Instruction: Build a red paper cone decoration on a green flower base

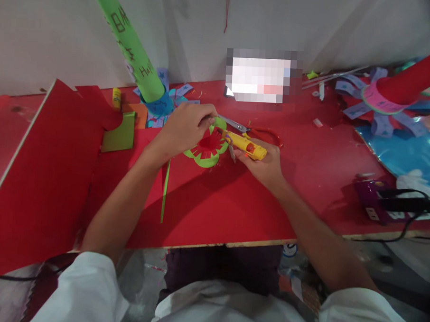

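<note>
My right hand [262,168] is wrapped round a yellow tube-shaped tool [244,144], perhaps a glue stick or pen, whose end points at a green scalloped paper piece [206,161] with a fringed red centre. At the upper left edge of that piece is my left hand [193,124], its fingers bent together near the green paper; what they pinch is too small to make out. Scissors with orange-red handles [264,134] lie just behind my right hand. A thin green paper strip [165,192] rests on the red sheet in front of my left forearm.
Left: an upright red board [46,182], green paper [119,135], a small yellow bottle [116,99], and a tall green tube [134,48] on a blue base. Right: a red tube [414,84], blue sheet [400,150], and purple box [373,199] with a black cable. A blurred bright rectangle stands behind.
</note>
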A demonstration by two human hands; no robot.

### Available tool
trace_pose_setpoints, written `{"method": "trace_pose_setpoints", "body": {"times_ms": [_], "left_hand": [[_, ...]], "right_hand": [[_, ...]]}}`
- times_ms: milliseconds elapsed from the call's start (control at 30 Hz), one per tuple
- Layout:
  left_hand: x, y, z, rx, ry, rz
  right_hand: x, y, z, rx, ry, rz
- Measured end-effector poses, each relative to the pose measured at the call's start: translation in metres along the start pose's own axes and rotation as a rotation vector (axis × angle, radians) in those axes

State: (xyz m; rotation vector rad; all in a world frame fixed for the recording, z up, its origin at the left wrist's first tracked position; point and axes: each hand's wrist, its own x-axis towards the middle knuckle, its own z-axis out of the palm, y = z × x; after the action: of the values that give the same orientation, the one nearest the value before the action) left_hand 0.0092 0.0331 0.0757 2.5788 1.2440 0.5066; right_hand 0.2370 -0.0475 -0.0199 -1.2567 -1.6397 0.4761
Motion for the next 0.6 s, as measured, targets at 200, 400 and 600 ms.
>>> {"method": "trace_pose_setpoints", "body": {"times_ms": [200, 400, 600], "left_hand": [[-0.003, -0.006, -0.002, 0.028, 0.045, -0.058], [-0.003, -0.017, -0.003, 0.075, 0.023, -0.087], [-0.006, -0.006, -0.022, 0.000, 0.062, -0.068]], "right_hand": [[-0.002, 0.002, -0.005, 0.114, 0.038, 0.021], [-0.005, 0.013, -0.006, 0.175, 0.175, 0.140], [-0.001, 0.017, -0.011, 0.214, 0.172, 0.116]]}}
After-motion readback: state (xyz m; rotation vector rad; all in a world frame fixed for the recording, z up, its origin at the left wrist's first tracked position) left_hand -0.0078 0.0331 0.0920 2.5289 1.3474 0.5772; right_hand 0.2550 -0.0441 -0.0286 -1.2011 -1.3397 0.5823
